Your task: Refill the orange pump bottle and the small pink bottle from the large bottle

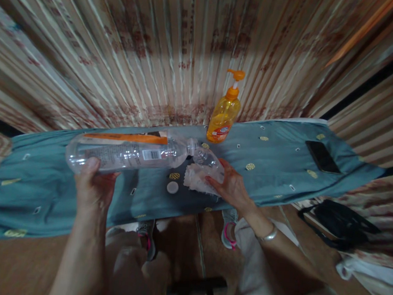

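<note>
A large clear plastic bottle (129, 152) with an orange-edged label and a barcode lies level in the air. My left hand (93, 186) is closed around its base end, with the thumb on the near side. The uncapped-looking neck points right and meets a clear plastic piece (207, 160), whose exact kind I cannot make out. My right hand (229, 185) grips that piece at its right end. A crumpled whitish, translucent sheet (198, 180) hangs just below, by the right thumb. On the cloth beneath lies a round white cap (172, 188).
An orange pump bottle (222, 120) stands at the back of the narrow table with its teal patterned cloth (251, 155). A black phone (322, 156) lies on the right. Patterned curtains (156, 55) hang behind. A dark bag (338, 221) rests on the floor.
</note>
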Available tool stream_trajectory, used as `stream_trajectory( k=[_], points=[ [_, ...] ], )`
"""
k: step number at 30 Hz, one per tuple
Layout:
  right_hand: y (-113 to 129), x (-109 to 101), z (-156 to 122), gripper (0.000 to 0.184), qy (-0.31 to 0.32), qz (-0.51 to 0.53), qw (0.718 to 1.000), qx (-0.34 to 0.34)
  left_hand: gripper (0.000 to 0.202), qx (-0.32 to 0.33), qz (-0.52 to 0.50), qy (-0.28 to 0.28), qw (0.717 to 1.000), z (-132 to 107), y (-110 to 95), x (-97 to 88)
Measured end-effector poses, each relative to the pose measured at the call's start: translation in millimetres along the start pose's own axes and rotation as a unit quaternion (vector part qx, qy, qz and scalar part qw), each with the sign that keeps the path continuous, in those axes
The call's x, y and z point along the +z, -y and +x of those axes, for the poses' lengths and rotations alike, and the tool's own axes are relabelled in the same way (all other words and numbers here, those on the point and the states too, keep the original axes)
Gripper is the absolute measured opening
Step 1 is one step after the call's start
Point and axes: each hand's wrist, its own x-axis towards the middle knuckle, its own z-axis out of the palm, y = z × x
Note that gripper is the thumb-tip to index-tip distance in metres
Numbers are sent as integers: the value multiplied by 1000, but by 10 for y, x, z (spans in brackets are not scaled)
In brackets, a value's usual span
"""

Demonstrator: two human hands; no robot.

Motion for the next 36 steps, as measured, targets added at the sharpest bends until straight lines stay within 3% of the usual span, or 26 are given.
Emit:
stream_trajectory(
  k=[12,28,36],
  points=[
    [-69,49,6,67,-6,4,1000,-4,61,-19,-15,-27,999,19,16,-30],
    [-82,38,15,64,-11,8,1000,10,62,-47,-37,-15,998,-3,-40,-33],
    [-87,30,33,68,-17,1,1000,16,74,-61,-31,-9,998,-35,-70,4]
  ],
)
